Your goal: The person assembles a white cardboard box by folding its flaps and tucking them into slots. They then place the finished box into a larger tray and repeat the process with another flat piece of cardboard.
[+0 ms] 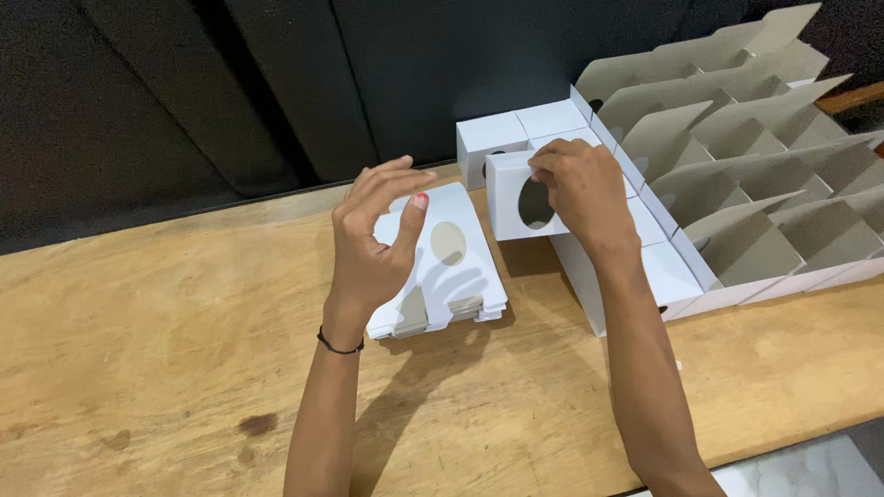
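Head view: a small white carton (516, 198) with an oval window is grasped at its upper edge by the right hand (580, 189), held just above the near-left corner of the divided tray (737, 285), toward the tabletop's far edge; the left hand (373, 239) is raised with fingers spread and nothing gripped, above a stack of flat white blanks (447, 276) lying mid-tabletop (166, 350). In judgement, the carton is best kept square and its flaps held shut while it is lowered straight into a cell. The tray's cardboard partitions form many cells; those along its left side are seen filled with closed white cartons (520, 129); the remaining cells appear unfilled.
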